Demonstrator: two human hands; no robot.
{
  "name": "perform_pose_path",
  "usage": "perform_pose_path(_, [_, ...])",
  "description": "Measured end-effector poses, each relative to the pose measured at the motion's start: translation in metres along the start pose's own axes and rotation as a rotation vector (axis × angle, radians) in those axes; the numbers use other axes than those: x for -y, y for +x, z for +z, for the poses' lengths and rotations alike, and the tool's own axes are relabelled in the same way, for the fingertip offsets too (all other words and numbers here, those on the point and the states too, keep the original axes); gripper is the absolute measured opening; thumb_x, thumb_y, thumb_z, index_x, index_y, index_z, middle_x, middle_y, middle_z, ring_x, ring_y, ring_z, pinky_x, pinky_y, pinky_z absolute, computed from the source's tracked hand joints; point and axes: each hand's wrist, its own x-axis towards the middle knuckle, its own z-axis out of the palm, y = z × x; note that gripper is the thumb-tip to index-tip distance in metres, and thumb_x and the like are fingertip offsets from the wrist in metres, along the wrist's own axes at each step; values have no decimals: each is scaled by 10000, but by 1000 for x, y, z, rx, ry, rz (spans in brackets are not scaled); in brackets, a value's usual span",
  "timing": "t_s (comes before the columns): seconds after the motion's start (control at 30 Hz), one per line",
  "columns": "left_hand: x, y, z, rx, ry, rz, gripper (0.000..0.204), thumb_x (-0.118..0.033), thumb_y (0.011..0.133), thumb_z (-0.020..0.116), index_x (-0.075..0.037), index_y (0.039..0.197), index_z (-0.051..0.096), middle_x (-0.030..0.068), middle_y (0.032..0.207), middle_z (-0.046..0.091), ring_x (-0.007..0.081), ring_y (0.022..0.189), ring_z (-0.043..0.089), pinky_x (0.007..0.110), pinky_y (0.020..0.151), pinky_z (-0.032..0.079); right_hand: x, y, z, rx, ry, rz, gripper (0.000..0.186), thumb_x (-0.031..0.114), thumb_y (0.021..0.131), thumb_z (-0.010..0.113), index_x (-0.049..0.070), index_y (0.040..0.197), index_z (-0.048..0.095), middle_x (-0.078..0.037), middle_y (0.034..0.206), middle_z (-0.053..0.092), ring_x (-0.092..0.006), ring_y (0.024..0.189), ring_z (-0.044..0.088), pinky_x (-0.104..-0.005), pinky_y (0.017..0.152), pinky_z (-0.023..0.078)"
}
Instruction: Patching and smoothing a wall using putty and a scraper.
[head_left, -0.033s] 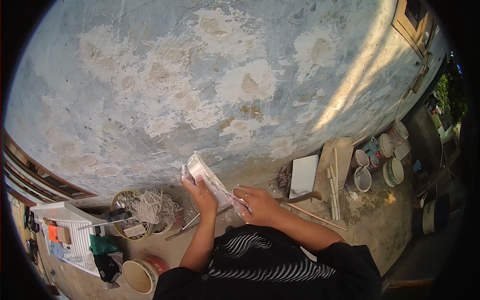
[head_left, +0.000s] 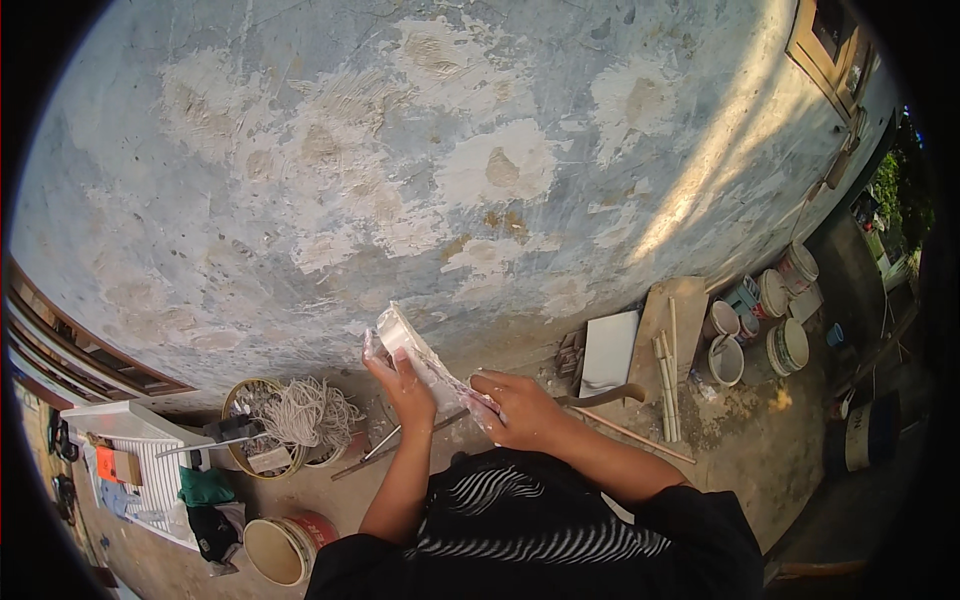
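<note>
A pale, putty-smeared tool (head_left: 425,360), probably a wide scraper, is held at chest height, tilted down toward the right; its exact shape is hard to make out. My left hand (head_left: 400,385) grips its upper left part, fingers curled round the edge. My right hand (head_left: 515,410) is closed on its lower right end, white smears on the fingers. Behind them rises a blue-grey wall (head_left: 260,220) with many rough white patches of filler and a streak of sunlight at the right.
Several buckets (head_left: 725,360) stand along the wall at right, beside a leaning board (head_left: 655,310), white panel (head_left: 607,350) and poles (head_left: 668,390). Left are a tub of rope (head_left: 320,410), a ribbed white panel (head_left: 160,470) with cloths and a bucket (head_left: 273,550). A wooden window frame (head_left: 90,350) edges the wall.
</note>
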Motion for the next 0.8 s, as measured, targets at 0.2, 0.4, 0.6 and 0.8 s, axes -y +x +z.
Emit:
perform_pose_path(0.2, [33,15,-8,-62,-26,-142,611,-440,985,394,-28,1404,223,197,1261,454,275,1162,463,398,992,354,-21,-6,-14,-139,268,112,180,75,877,554,-15,1028,594,-150,909,647,-313,758,619,-333,680,487])
perform_pose_path(0.4, [20,19,-8,-39,-752,-521,626,-546,973,285,-106,1417,328,98,1405,423,305,1253,446,420,1049,358,-113,-26,-3,-451,844,444,218,41,886,580,-9,1097,603,-20,981,651,-98,854,600,-270,731,486])
perform_pose_path(0.6, [7,15,-8,-84,-1021,-579,516,-490,953,353,-124,1289,493,79,1258,558,307,1110,560,479,925,475,-195,-44,-20,-581,1083,744,197,59,895,575,46,1090,553,-32,909,637,-125,742,610,-284,554,495])
perform_pose_path(0.8, [15,7,1,-106,-1002,-507,518,-489,930,393,-124,1280,508,79,1231,577,302,1093,575,471,920,486,-286,-30,-30,-538,1137,871,161,162,930,566,116,1084,559,-17,861,621,-120,662,583,-291,485,468])
